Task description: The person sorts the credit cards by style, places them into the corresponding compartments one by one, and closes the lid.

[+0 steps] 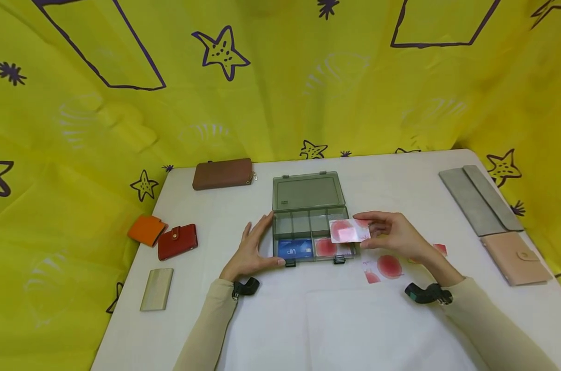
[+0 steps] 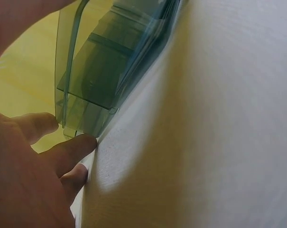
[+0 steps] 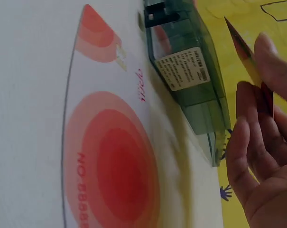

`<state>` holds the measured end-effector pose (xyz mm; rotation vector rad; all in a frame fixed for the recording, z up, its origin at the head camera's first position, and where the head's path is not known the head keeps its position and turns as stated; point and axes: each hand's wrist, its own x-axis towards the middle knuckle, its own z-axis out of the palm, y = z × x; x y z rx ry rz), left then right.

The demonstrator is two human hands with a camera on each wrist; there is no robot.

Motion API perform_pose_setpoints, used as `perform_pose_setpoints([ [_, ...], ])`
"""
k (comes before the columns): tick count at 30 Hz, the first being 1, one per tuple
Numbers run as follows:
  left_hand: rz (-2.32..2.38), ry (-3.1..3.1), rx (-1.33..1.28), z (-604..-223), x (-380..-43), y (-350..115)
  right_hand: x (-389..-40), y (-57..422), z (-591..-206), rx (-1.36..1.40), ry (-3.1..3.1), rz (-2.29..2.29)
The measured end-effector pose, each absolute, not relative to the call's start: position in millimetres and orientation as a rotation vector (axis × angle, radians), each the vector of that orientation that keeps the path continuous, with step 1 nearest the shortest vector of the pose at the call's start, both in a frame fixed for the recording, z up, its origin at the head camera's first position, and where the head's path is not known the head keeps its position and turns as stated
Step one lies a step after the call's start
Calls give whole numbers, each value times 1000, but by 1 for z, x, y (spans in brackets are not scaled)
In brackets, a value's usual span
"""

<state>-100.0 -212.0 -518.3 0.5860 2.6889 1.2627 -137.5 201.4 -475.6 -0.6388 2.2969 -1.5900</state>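
A translucent grey-green compartment box [image 1: 282, 224] lies with its lid [image 1: 308, 191] folded back. In its front compartments are a blue VIP card [image 1: 295, 248] and a white card with red circles [image 1: 326, 247]. My left hand [image 1: 251, 255] spreads along the box's left side, fingertips at its wall and thumb by the front edge. Over the box's right part, my right hand [image 1: 392, 233] pinches a pink-and-white card [image 1: 349, 231] between thumb and fingers. In the right wrist view that card [image 3: 240, 45] shows nearly edge-on. Another red-circled card [image 1: 389, 267] lies on the table beneath the right hand.
At the left lie a brown zip wallet [image 1: 222, 174], an orange wallet [image 1: 146, 230], a red snap wallet [image 1: 178, 241] and a pale gold case [image 1: 157, 289]. A grey folded wallet [image 1: 480, 201] and a beige snap wallet [image 1: 514, 258] lie right. Behind hangs yellow cloth [image 1: 271, 113].
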Motion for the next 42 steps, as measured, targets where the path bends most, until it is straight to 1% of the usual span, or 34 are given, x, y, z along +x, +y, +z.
perform_pose_setpoints([
  [4,1265,2688,589,-518,-101,-211,-138,193,-480,-731,2468,-1440],
  [10,1275,2683,592,-518,-101,-212,-139,180,-486,-850,2577,-1333],
  [17,1276,2688,617,-518,-103,-211,-140,171,-486,-906,2601,-1273],
  [21,1288,2694,641,-519,-103,-211,-140,184,-480,-857,2613,-1266],
  [27,1277,2700,617,-519,-100,-212,-137,227,-475,-732,2633,-1161],
  [33,1246,2713,597,-519,-100,-212,-121,265,-487,-752,2716,-1054],
  [37,1253,2715,597,-519,-100,-212,-105,270,-493,-737,2732,-1057],
  [42,1264,2710,596,-520,-101,-211,-93,264,-495,-719,2744,-1053],
])
